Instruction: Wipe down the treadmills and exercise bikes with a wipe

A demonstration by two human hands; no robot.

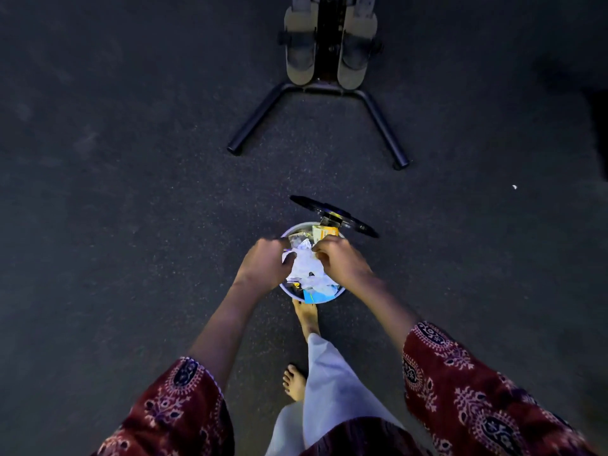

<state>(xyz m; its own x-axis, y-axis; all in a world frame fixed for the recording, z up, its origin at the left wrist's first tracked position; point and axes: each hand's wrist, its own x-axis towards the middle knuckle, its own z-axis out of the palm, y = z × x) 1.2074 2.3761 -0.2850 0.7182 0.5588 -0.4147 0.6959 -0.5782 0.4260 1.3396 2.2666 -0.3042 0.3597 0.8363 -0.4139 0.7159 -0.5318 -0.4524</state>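
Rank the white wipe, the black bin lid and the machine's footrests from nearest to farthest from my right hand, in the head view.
1. The white wipe, pinched by the right hand over the bin.
2. The black bin lid, raised just beyond the bin.
3. The footrests, far ahead at the top of the view.

Left hand [263, 263]: centre of frame, fingers curled, pinching the white wipe [306, 261].
Right hand [342, 258]: just beside it, fingers curled on the same wipe.
Forearms [223, 324]: bare, stretched forward and downward.
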